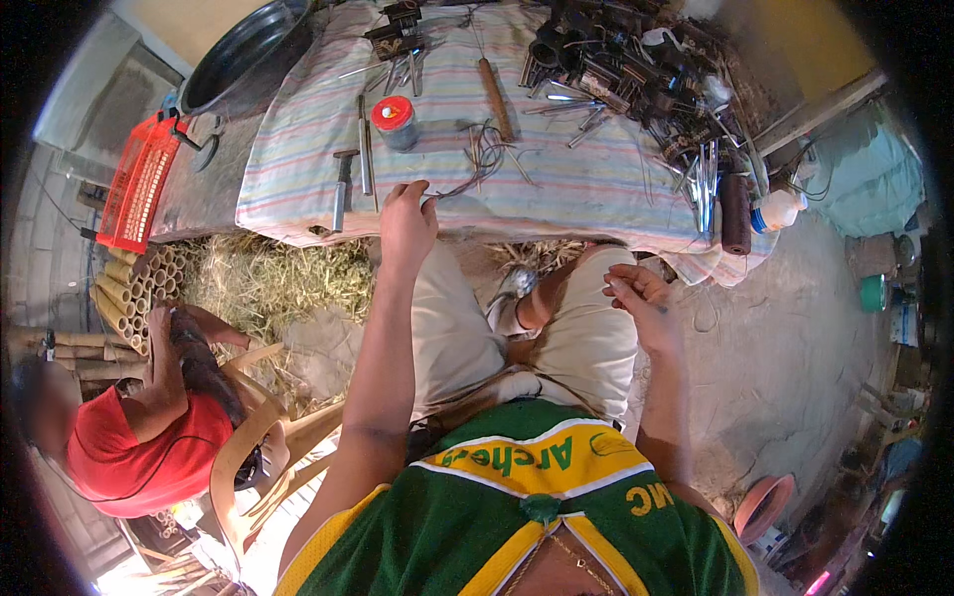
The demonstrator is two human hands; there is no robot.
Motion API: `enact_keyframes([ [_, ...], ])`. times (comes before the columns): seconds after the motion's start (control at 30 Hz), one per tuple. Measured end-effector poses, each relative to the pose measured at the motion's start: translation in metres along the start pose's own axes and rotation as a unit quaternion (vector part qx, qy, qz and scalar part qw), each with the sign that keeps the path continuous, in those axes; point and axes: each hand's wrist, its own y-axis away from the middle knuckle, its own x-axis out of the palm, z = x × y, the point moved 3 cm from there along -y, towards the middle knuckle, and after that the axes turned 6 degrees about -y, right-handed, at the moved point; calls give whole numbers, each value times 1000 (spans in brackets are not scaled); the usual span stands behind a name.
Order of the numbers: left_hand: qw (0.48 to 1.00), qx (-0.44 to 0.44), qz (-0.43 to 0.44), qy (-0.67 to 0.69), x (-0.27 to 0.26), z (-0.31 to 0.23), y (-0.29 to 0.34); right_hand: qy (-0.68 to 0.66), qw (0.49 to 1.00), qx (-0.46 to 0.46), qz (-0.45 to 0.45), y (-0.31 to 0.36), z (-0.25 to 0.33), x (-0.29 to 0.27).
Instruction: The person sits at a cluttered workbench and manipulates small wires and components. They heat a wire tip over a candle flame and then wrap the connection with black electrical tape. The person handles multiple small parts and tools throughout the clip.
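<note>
Clearly, lettering (515, 457) on the green jersey (427, 526), hands (408, 226) near striped cloth (298, 164).

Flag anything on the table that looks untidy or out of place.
Two spots: the thin wire lies in a loose tangle, not coiled, by the wooden handle; and the black parts toward the far right are heaped in a jumble.

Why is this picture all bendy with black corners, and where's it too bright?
Head view: the fisheye lens probably makes the corners black and straight edges curve near the rim; head view, lower left: glare washes out the ground beside the chair; head view, upper right: metal tubes shine with bright reflections.
</note>
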Motion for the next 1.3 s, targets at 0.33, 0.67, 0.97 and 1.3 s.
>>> enact_keyframes([
  [0.33, 997, 61, -3, 51, -16, -27, -36, 29, 999, 7, 20, 0, 3, 1],
  [0.67, 984, 118, -80, 104, -99, -93, -119, -13, 998, -57, 3, -37, 15, 24],
  [0.97, 928, 256, 147, 226, -67, -159, -36, 28, 976, -215, 33, -24, 85, 75],
  [1.3, 831, -75, 224, 503, -23, -141, 21, -6, 995, -80, 52, -19, 74, 79],
])
